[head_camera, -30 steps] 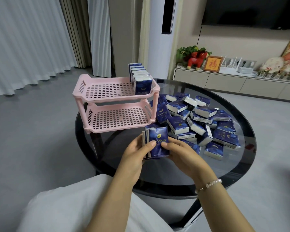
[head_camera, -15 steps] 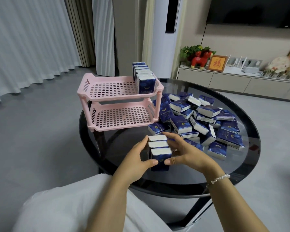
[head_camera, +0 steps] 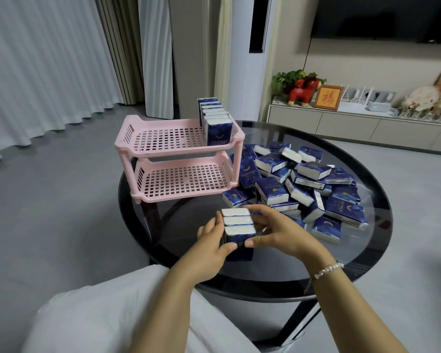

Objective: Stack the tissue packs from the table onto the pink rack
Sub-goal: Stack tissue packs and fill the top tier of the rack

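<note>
A two-tier pink rack (head_camera: 178, 146) stands at the left of the round black glass table (head_camera: 382, 200). A row of several blue tissue packs (head_camera: 215, 121) stands upright at the right end of its top shelf; the lower shelf is bare. A heap of blue tissue packs (head_camera: 303, 179) lies right of the rack. Near the table's front, three tissue packs (head_camera: 238, 222) stand pressed together, white tops up. My left hand (head_camera: 209, 248) grips them from the left and my right hand (head_camera: 278, 230) from the right.
A low cabinet (head_camera: 354, 123) along the far wall holds a red horse figure (head_camera: 303, 91), a framed picture and small items. A white standing unit (head_camera: 242, 57) and curtains rise behind the rack. My white-clothed lap (head_camera: 99, 314) is below the table's front edge.
The packs in my hands turned from showing their blue fronts to standing upright with white tops up on the table. The view shifted slightly closer.
</note>
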`<state>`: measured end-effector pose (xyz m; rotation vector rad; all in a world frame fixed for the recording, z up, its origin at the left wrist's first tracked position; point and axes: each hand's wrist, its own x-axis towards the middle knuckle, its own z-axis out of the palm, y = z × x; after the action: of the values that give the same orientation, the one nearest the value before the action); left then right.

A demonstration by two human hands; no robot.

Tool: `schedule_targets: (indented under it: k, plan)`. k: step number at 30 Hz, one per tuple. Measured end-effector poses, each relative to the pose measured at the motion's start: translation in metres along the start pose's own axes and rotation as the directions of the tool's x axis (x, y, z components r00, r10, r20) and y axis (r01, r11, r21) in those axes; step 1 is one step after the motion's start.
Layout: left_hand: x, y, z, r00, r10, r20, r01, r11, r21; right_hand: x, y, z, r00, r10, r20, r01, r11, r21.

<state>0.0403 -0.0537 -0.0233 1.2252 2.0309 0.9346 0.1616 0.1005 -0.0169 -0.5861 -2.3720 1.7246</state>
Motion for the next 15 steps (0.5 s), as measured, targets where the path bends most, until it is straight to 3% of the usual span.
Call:
schedule_targets:
  k: [6,10,15]
  plan:
    - [0.003,0.004,-0.030,0.998,0.042,-0.037,-0.042,0.999,-0.008,0.008,-0.031,-0.005,1.000,-0.009,0.008,0.009,1.000,-0.007]
    - [-0.006,0.018,-0.067,0.980,0.117,-0.162,-0.140,0.981,-0.133,0.019,-0.069,-0.007,0.997,-0.064,0.039,0.066,0.997,-0.047]
    - [-0.007,0.042,-0.121,0.950,0.149,-0.274,-0.200,0.965,-0.172,0.039,-0.123,-0.014,0.984,-0.162,0.075,0.166,0.985,-0.043]
